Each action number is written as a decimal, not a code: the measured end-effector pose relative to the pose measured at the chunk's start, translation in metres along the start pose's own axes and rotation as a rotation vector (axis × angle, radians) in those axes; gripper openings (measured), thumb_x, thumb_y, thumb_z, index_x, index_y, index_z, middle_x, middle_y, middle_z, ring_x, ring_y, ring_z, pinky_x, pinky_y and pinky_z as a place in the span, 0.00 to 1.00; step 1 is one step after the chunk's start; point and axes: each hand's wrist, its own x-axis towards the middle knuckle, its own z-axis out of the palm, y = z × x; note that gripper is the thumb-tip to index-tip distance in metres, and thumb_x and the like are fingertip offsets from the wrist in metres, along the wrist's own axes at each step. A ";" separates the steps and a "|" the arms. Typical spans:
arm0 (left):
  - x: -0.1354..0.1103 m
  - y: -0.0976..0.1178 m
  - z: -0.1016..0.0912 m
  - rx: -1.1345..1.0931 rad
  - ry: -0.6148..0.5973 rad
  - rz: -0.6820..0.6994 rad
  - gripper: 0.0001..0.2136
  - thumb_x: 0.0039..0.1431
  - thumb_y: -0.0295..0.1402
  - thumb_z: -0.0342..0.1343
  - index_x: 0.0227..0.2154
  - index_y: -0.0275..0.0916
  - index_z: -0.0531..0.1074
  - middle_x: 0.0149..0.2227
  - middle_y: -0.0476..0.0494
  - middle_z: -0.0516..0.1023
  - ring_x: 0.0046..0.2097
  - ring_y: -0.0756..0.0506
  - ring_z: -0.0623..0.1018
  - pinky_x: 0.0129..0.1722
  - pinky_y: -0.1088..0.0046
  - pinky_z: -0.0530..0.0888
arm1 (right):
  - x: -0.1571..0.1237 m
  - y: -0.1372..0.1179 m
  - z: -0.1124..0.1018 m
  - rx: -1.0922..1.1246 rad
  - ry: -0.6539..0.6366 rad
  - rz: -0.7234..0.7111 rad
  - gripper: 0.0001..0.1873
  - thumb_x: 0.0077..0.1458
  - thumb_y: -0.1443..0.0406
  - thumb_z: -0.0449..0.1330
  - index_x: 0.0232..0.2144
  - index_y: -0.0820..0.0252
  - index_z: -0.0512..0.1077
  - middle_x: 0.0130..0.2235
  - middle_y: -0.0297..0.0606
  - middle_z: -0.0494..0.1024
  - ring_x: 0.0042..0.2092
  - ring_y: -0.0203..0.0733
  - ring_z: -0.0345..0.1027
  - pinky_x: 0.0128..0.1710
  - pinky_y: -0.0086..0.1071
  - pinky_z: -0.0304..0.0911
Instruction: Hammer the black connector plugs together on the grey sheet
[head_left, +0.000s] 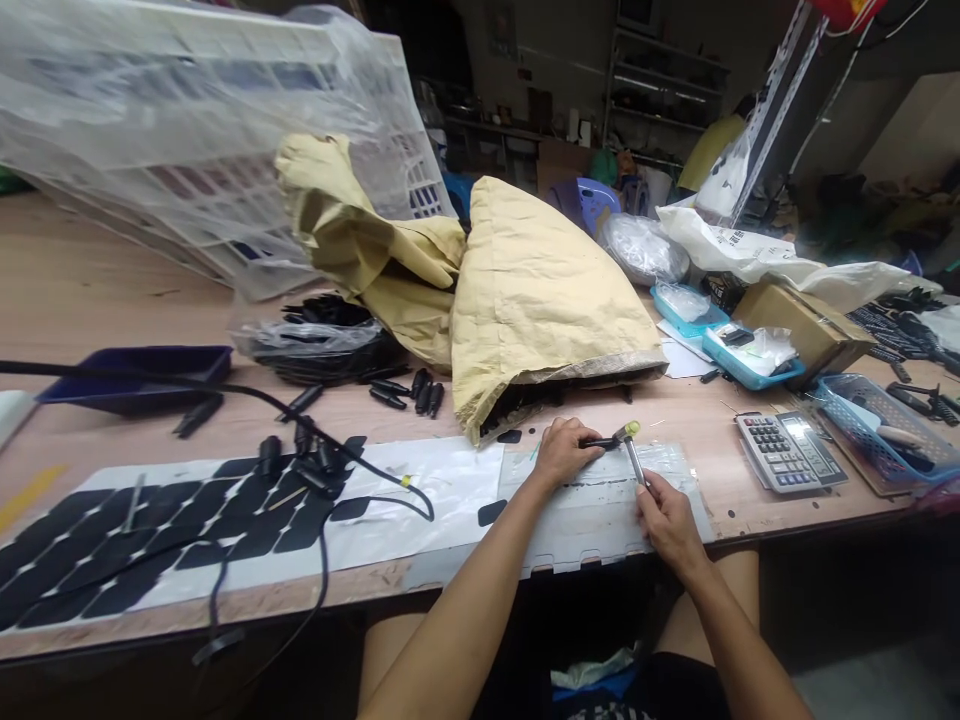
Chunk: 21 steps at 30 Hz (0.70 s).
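My right hand [669, 520] is closed around the silver handle of a small hammer [636, 462], whose yellowish head sits at the top. Directly left of that head, a black tapered part [602, 442] pokes out from the closed fingers of my left hand [564, 452]. Head and part look close together, but I cannot tell if they touch. Both hands are over a clear-and-grey sheet [581, 535] at the table's front edge. Behind them a large tan sack [544, 290] lies with its mouth toward me, dark pieces showing inside.
Loose black parts [315, 465] lie on a white sheet with black rounded patches [157, 520]. A black cable [247, 392] crosses the left side. To the right are a calculator [791, 452], a blue basket [885, 430] and blue trays [750, 362]. A purple tray [135, 378] stands left.
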 end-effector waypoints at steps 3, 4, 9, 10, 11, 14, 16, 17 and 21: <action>0.000 0.001 0.000 0.000 0.013 -0.010 0.10 0.52 0.39 0.63 0.38 0.49 0.81 0.36 0.48 0.77 0.48 0.41 0.69 0.49 0.64 0.64 | 0.003 -0.002 0.004 -0.018 0.060 -0.058 0.23 0.58 0.56 0.57 0.52 0.60 0.74 0.23 0.31 0.71 0.19 0.35 0.62 0.19 0.28 0.61; 0.000 0.002 0.000 -0.001 0.015 -0.010 0.09 0.52 0.39 0.63 0.38 0.49 0.81 0.36 0.48 0.77 0.48 0.41 0.69 0.49 0.64 0.64 | 0.004 -0.003 0.005 -0.022 0.075 -0.073 0.23 0.58 0.56 0.57 0.53 0.60 0.74 0.24 0.31 0.71 0.20 0.36 0.62 0.19 0.28 0.61; 0.000 0.003 0.000 0.005 0.011 -0.012 0.08 0.53 0.38 0.63 0.37 0.49 0.82 0.36 0.48 0.77 0.47 0.41 0.69 0.49 0.64 0.64 | 0.008 -0.002 0.008 -0.072 0.016 -0.070 0.19 0.59 0.57 0.56 0.48 0.59 0.77 0.21 0.31 0.69 0.19 0.36 0.61 0.18 0.27 0.59; 0.000 0.003 0.000 0.004 0.011 -0.011 0.08 0.53 0.39 0.63 0.37 0.49 0.82 0.36 0.48 0.77 0.47 0.41 0.69 0.49 0.64 0.64 | 0.008 -0.003 0.009 -0.064 0.014 -0.064 0.19 0.59 0.56 0.56 0.47 0.59 0.77 0.21 0.31 0.69 0.19 0.36 0.60 0.18 0.27 0.59; 0.000 0.003 0.000 0.001 0.012 -0.010 0.08 0.53 0.39 0.63 0.36 0.49 0.82 0.35 0.48 0.77 0.47 0.41 0.69 0.49 0.64 0.64 | 0.008 -0.004 0.009 -0.051 0.018 -0.062 0.19 0.59 0.56 0.56 0.48 0.59 0.76 0.22 0.30 0.70 0.19 0.36 0.60 0.18 0.27 0.59; 0.001 0.001 0.000 -0.009 0.018 -0.007 0.08 0.53 0.38 0.64 0.36 0.49 0.82 0.36 0.48 0.77 0.48 0.41 0.69 0.49 0.64 0.63 | 0.007 -0.007 0.013 -0.018 0.017 -0.080 0.21 0.60 0.56 0.55 0.51 0.59 0.74 0.23 0.30 0.70 0.19 0.34 0.61 0.19 0.27 0.60; 0.001 0.001 0.000 -0.001 0.021 -0.008 0.07 0.53 0.38 0.64 0.36 0.49 0.81 0.36 0.48 0.76 0.47 0.41 0.69 0.48 0.65 0.64 | 0.008 -0.008 0.016 -0.018 -0.017 -0.089 0.20 0.60 0.56 0.56 0.49 0.59 0.75 0.24 0.30 0.70 0.20 0.34 0.61 0.19 0.27 0.60; 0.001 0.002 0.000 0.005 0.021 -0.009 0.07 0.53 0.39 0.64 0.36 0.48 0.81 0.35 0.48 0.76 0.47 0.41 0.69 0.48 0.65 0.64 | 0.009 -0.008 0.017 -0.017 -0.040 -0.084 0.18 0.60 0.57 0.56 0.48 0.59 0.76 0.23 0.30 0.70 0.19 0.34 0.61 0.18 0.26 0.59; -0.002 0.003 0.000 0.003 0.018 -0.014 0.08 0.53 0.39 0.64 0.36 0.48 0.81 0.35 0.48 0.76 0.46 0.41 0.69 0.47 0.64 0.64 | 0.010 -0.002 0.021 0.068 -0.057 -0.014 0.17 0.59 0.56 0.57 0.44 0.60 0.76 0.22 0.28 0.68 0.18 0.32 0.59 0.15 0.25 0.56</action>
